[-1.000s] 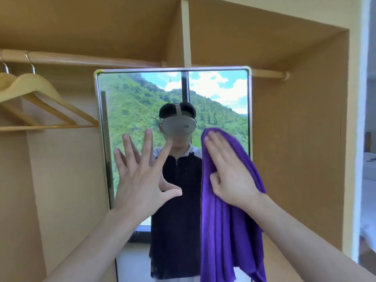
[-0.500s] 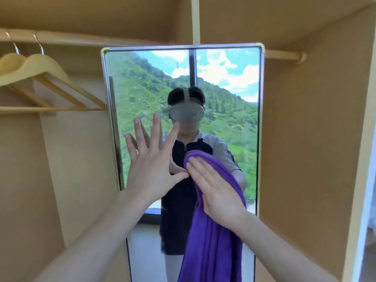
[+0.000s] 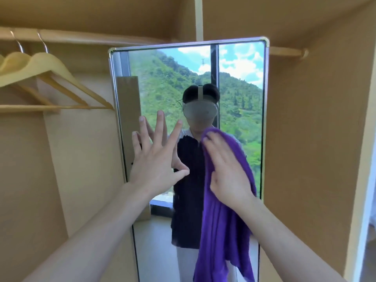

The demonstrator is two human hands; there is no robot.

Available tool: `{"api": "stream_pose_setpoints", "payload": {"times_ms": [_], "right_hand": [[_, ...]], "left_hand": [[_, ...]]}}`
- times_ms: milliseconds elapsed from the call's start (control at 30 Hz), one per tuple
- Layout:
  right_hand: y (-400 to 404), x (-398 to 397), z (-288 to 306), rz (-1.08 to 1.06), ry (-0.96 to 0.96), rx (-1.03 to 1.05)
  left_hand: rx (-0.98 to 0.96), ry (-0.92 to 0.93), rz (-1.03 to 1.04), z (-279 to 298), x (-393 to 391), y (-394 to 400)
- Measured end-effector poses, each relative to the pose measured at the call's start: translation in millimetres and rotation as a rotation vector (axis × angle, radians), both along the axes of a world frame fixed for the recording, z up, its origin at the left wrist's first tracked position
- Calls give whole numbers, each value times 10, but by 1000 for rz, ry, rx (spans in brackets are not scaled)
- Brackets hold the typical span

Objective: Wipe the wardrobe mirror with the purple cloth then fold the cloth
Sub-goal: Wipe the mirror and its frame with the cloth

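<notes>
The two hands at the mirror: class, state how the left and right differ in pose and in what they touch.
The left hand has its fingers spread wide and lies bare on the mirror; the right hand keeps its fingers together and presses the purple cloth to the glass. Both are open, fingers pointing up.

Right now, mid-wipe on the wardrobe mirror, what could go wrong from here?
1. The left hand is spread bare against the mirror, so it may leave fingerprints on glass being cleaned.
2. The right hand presses the purple cloth with flat fingers rather than gripping it; most of the cloth hangs loose below and could slip down.
3. The wiping sits mid-mirror, so the top corners might get missed.
</notes>
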State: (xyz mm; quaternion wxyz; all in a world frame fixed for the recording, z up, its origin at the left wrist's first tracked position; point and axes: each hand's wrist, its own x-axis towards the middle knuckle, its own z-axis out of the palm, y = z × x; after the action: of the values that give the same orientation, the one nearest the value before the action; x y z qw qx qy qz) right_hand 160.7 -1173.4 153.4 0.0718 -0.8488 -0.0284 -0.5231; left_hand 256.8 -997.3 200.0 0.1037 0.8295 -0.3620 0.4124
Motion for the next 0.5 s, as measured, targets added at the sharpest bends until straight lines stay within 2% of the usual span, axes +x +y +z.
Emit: {"api": "stream_pose_setpoints", "payload": {"times_ms": [67, 100, 167, 233, 300, 367, 500], "right_hand": [[10, 12, 88, -97, -106, 126], [50, 29, 87, -108, -95, 123], [114, 50, -68, 21, 50, 5], [95, -2, -342, 151, 305, -146], [-27, -118, -550, 163, 468, -233], [-146, -233, -593, 145, 431, -228], [-141, -269, -251, 22, 111, -50]], "left_hand": [[8, -13, 9, 7, -10, 17], [12, -17, 15, 9, -17, 29], [14, -15, 22, 17, -25, 45], [18, -12, 38, 15, -30, 60], [36, -24, 59, 29, -27, 61], [60, -21, 72, 62, -42, 61], [69, 5, 89, 100, -88, 37]]}}
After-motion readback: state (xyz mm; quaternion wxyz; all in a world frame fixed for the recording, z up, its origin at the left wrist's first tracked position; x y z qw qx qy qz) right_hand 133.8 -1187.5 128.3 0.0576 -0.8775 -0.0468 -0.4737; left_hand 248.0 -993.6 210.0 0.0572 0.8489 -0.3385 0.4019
